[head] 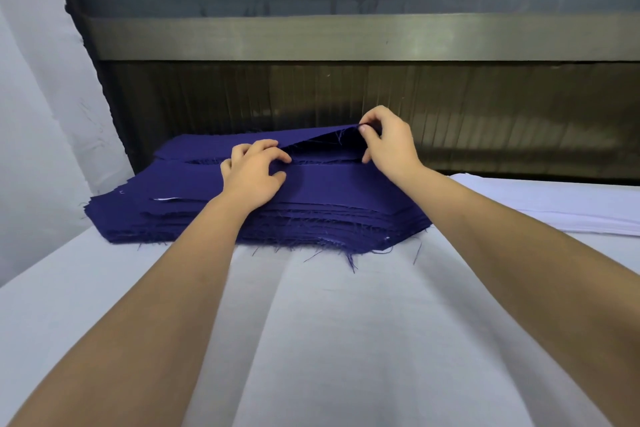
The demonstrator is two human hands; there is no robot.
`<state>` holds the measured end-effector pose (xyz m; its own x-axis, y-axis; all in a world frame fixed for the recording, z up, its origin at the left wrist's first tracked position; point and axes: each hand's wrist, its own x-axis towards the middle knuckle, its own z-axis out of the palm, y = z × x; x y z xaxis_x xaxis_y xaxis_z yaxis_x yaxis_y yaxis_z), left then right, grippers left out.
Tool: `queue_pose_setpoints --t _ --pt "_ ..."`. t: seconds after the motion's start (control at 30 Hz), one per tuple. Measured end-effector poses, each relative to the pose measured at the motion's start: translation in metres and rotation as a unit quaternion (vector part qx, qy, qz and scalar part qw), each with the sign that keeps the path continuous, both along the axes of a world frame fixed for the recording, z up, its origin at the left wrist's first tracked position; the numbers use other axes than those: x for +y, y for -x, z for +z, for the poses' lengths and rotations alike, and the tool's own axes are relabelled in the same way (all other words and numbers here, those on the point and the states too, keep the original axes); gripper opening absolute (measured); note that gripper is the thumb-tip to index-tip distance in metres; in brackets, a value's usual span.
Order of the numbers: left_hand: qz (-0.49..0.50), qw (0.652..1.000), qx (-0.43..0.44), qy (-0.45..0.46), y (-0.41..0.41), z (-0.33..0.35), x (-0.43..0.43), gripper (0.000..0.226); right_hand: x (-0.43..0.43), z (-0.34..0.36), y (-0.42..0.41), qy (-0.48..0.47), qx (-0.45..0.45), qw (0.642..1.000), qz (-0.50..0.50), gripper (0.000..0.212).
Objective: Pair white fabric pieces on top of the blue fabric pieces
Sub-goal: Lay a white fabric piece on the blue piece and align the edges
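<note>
The right hand (388, 146) pinches a far corner of the top blue piece (294, 138), raised off the blue pile (173, 218) at 12 o'clock. The left hand (252, 173) rests on the pile with bent fingers; if it pinches, one cannot tell. The cloth looks light, limp and fraying: take corners. Seemingly one blue pile, one white stack (571, 211) at 3 o'clock; layers uncountable.

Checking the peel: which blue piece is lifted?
The topmost blue piece, corner pinched up by the right hand; the rest of the stack lies flat.
</note>
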<state>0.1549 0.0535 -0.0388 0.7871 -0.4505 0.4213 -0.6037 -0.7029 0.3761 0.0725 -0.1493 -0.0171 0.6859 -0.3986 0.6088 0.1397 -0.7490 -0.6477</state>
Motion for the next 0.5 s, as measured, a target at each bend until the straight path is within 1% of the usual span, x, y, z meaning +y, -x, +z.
queue_pose_setpoints --t 0.1,0.2,0.27,0.4,0.5 --pt "-0.016 1.000 -0.015 0.012 0.001 -0.001 0.000 0.030 0.006 0.001 0.005 -0.012 -0.002 0.999 0.029 0.005" --pt "-0.011 1.000 -0.025 -0.011 0.000 -0.001 -0.001 0.045 0.006 0.002 0.015 -0.004 0.000 0.999 0.050 0.005" --pt "0.005 0.999 -0.026 -0.036 -0.002 -0.002 -0.001 0.050 0.003 0.002 0.024 0.004 -0.003 0.998 0.057 0.005" --pt "0.025 0.997 -0.027 -0.062 -0.003 -0.002 0.000 0.044 -0.011 -0.004 0.050 0.023 0.008 0.999 0.049 0.006" --pt "0.008 0.996 -0.079 -0.039 0.003 -0.001 -0.002 0.035 -0.026 -0.013 0.072 0.032 0.035 0.998 0.031 0.007"
